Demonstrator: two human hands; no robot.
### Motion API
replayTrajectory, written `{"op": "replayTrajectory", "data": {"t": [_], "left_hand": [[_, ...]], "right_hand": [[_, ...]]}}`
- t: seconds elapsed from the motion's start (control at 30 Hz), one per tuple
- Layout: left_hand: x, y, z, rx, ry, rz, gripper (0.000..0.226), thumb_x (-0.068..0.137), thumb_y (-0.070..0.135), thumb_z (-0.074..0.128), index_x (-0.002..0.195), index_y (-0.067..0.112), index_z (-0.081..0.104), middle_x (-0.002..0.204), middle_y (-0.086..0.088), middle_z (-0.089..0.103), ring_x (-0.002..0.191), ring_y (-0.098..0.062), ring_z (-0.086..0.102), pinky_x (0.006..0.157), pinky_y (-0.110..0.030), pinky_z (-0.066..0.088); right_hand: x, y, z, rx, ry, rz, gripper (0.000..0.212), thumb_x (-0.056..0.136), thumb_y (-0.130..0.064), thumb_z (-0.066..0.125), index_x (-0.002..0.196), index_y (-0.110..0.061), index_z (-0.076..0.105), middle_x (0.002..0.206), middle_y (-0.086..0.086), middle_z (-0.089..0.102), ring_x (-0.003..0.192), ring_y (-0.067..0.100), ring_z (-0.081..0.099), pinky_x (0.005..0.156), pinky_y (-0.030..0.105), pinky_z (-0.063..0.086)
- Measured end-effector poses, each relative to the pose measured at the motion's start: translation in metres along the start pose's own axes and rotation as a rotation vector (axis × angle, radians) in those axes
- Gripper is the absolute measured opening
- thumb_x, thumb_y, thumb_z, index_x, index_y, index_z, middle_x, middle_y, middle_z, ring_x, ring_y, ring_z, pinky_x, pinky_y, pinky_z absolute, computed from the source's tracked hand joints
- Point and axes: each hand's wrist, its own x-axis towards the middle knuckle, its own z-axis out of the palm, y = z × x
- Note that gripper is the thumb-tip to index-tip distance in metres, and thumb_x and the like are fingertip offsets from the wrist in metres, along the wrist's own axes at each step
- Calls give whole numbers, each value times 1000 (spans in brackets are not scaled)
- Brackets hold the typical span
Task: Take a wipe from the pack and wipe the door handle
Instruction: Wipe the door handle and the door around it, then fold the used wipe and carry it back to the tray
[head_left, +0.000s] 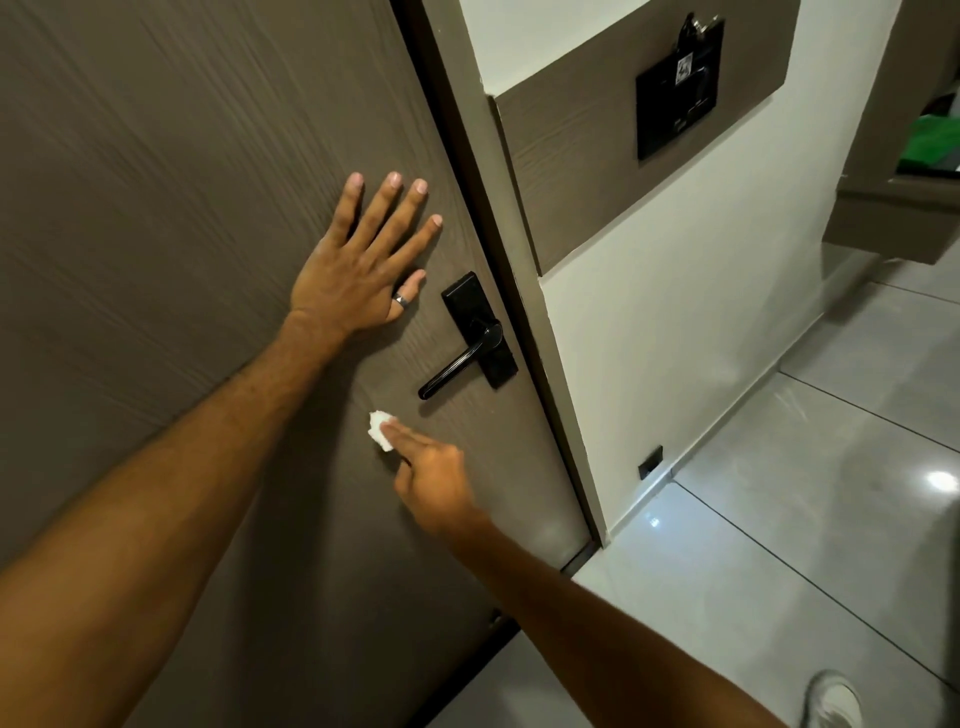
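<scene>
Your left hand (358, 265) lies flat on the door (156, 208), fingers spread wide, likely to keep it from swinging. Your right hand (431, 475) pinches a small white wipe (379, 430) in its fingertips, just below the black handle (457, 364) (not touching yet).

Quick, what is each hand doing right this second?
Left hand: open, fingers spread, palm flat on the door, holding nothing.
Right hand: pressing a small white wipe to the door, below the black door handle.
</scene>
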Motion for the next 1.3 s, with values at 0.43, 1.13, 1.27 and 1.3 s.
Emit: {"op": "replayTrajectory", "data": {"t": [0.43, 1.13, 1.27, 1.3], "left_hand": [[46, 167, -55, -1194, 165, -390, 38, 102, 23, 60, 132, 2, 67, 145, -16, 59, 141, -31, 52, 121, -40, 40], [491, 479, -160, -2592, -760, -794, 35, 102, 16, 67, 133, 1, 67, 124, -18, 75, 108, -33, 75, 92, -43, 64], [607, 528, -130, -2616, -776, -955, 31, 102, 9, 65, 129, -5, 68, 123, -22, 73, 101, -37, 75, 91, -45, 61], [632, 537, -123, -2624, -783, -957, 26, 102, 8, 65, 124, -4, 69, 121, -22, 73, 93, -34, 76, 89, -44, 62]], "right_hand": [[10, 69, -239, 906, 155, 665, 30, 93, 9, 50, 101, -8, 73, 97, 5, 78, 86, 23, 75, 67, 31, 61], [86, 250, -720, 330, 447, 693, 16, 89, -27, 73, 90, -12, 78, 83, 6, 77, 73, 20, 74, 56, 27, 58], [140, 314, -809, 370, 395, 727, 9, 87, -4, 73, 94, -8, 75, 86, 12, 78, 78, 26, 76, 69, 34, 65], [153, 327, -828, 352, 398, 738, 12, 85, 0, 73, 95, -6, 75, 89, 15, 78, 79, 28, 75, 72, 35, 65]]}}
